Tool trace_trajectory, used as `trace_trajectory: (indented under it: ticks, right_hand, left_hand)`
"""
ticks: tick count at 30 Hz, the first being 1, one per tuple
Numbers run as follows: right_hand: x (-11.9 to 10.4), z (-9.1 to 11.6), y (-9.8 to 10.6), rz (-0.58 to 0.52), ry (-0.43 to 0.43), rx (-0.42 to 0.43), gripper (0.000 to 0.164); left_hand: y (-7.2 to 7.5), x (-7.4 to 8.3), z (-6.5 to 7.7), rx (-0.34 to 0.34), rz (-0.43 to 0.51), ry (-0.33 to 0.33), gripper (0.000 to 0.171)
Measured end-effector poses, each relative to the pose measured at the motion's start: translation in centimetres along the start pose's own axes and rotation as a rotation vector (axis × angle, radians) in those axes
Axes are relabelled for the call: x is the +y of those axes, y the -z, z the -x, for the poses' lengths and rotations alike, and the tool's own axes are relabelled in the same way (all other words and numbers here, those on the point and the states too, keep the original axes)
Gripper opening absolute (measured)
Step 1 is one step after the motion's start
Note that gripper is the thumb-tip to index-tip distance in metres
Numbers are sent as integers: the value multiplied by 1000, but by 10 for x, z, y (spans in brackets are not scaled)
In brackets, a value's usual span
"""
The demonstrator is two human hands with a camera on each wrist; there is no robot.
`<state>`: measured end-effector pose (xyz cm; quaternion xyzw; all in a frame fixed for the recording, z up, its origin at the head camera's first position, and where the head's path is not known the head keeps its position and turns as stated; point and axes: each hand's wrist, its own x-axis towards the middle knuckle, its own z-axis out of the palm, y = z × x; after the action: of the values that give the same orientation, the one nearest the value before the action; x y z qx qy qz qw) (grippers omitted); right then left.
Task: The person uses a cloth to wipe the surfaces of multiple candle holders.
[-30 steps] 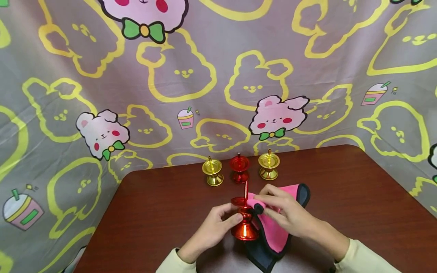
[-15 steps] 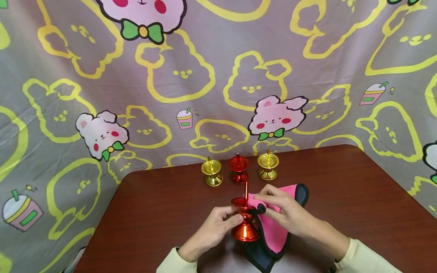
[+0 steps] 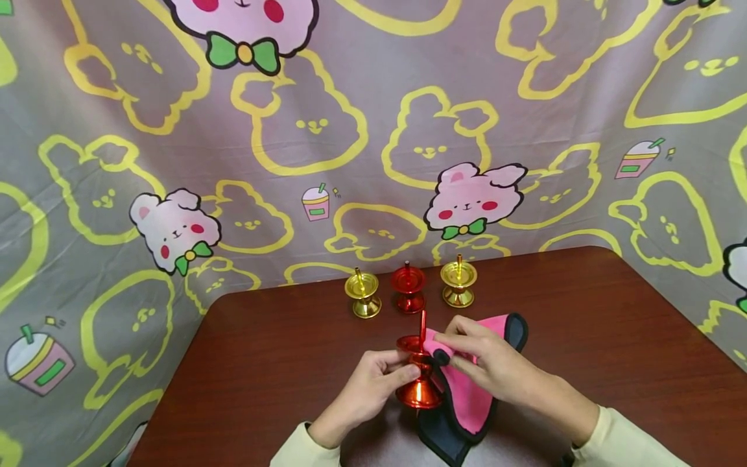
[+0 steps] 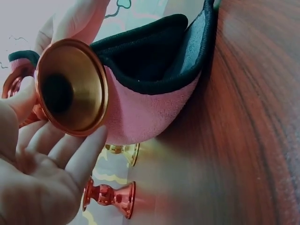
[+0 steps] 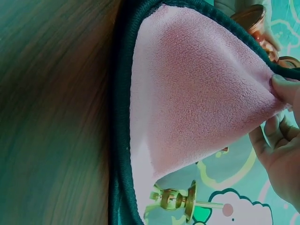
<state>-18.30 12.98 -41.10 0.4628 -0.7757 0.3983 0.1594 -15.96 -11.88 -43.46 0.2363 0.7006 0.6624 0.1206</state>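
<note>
In the head view my left hand (image 3: pixel 373 386) grips a shiny red candle holder (image 3: pixel 419 394) by its stem, thumb in front. The holder has a thin upright spike, a shallow dish and a flared base, and is raised off the table. Its hollow underside (image 4: pixel 89 93) faces the left wrist camera. With thumb and fingers my right hand (image 3: pixel 493 363) pinches a pink cloth (image 3: pixel 469 402) with dark edging and a dark back. The pinched part touches the holder's dish beside the spike. The cloth's lower part hangs down to the table and hides some of the holder's right side.
Behind the hands stand a gold candle holder (image 3: pixel 363 298), a red one (image 3: pixel 410 293) and another gold one (image 3: pixel 458 288) in a row. They are on a brown wooden table (image 3: pixel 274 350). A cartoon-print curtain (image 3: pixel 362 143) borders the table's back and sides.
The red candle holder has risen slightly in my left hand. The pinched cloth corner has shifted a little at the dish. The holders at the back stay put.
</note>
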Motion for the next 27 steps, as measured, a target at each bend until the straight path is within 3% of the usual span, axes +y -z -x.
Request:
trace_trajectory:
  ticks: [6,10,13,17,20,22,24,27]
  right_hand:
    - [-1,-1,0,55,13,-1,49]
    - [-2,-3,-2,109,2,3,45]
    - [-4,-4,-4,177,-4,0,38]
    - [-8,-7,-9,271,-13,-12,25]
    - [-11,-9,-12,304,-46,-29,19]
    - [-12,-9,-12,286,-78,-43,18]
    - [-11,-9,-11,245,-109,-45,21]
    - [-9,-7,-8,122,-124,-26,32]
  left_hand:
    - [-4,3,-2,59,-4,27,28]
    - [-7,4,-4,132,-79,48,23]
    - [-10,4,-4,211,-205,39,19]
    - [-13,5,-4,313,-449,-5,19]
    - [-14,6,-5,360,-625,-32,21]
    - [-14,8,-5,365,-691,-44,21]
    - [-11,8,-5,343,-665,-45,22]
    - [-6,8,-5,265,-509,-25,22]
